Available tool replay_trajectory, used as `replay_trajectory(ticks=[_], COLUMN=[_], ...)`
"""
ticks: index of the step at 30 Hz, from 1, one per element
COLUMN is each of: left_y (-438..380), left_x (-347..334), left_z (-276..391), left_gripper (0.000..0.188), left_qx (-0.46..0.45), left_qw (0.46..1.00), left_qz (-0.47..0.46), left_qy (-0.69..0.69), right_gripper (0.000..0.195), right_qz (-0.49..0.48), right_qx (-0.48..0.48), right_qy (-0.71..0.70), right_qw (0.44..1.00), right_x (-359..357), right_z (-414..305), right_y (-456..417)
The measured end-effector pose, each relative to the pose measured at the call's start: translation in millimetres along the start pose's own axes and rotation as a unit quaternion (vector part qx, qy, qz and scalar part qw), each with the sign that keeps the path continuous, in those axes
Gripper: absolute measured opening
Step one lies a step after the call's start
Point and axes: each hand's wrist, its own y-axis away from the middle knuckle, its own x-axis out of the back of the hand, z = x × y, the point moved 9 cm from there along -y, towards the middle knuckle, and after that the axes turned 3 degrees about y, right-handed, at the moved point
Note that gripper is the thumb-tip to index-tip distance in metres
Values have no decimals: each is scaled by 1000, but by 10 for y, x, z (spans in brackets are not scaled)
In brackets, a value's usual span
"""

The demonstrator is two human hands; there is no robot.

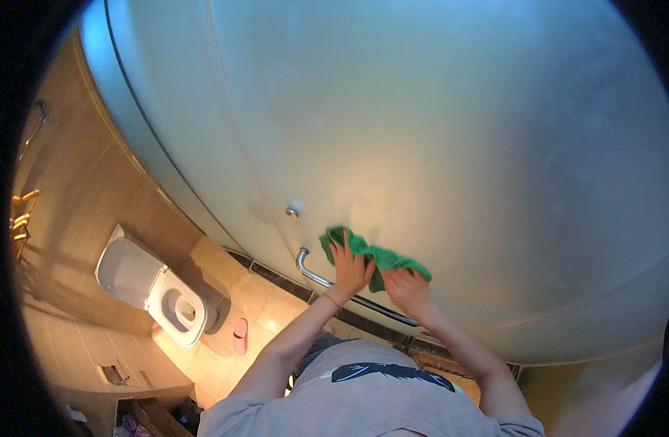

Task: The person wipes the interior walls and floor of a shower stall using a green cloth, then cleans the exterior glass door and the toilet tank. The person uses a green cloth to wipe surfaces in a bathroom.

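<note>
A crumpled green cloth (391, 259) lies against a large frosted glass panel (421, 153). My left hand (349, 271) is on its left part, fingers spread over the fabric. On the lower right part, my right hand (408, 289) grips the cloth with bent fingers. Both forearms reach up from below, and a thin band circles the left wrist. Just beneath the hands runs a chrome bar handle (313, 276) on the glass, partly covered by my left forearm. Above its bent end sits a small round metal knob (292, 212).
At left stands a white toilet (176, 311) with its lid raised. A pink slipper (240, 336) lies on the tiled floor (263, 306). A dark sill (282, 282) follows the glass base. Wall hooks (23, 218), a recessed paper holder (114, 375) and a shelf opening (154, 418) are farther left.
</note>
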Motion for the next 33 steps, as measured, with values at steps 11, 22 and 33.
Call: replay_trajectory(ticks=[11,22,33], left_y=[-1868,105,-303], left_x=[2246,337,422], left_z=[-23,-779,-521], left_gripper=[61,64,60], left_qx=[-85,244,39], left_qw=[943,937,989], left_qz=[320,159,141], left_qy=[18,193,10], right_gripper=[50,50,43], right_qz=[220,-68,63], right_qx=[-55,34,-16], right_qy=[107,-115,25], right_qw=[968,990,998], right_x=[1280,-479,45], right_z=[-177,-497,-322], right_y=[-2019,-586,-665])
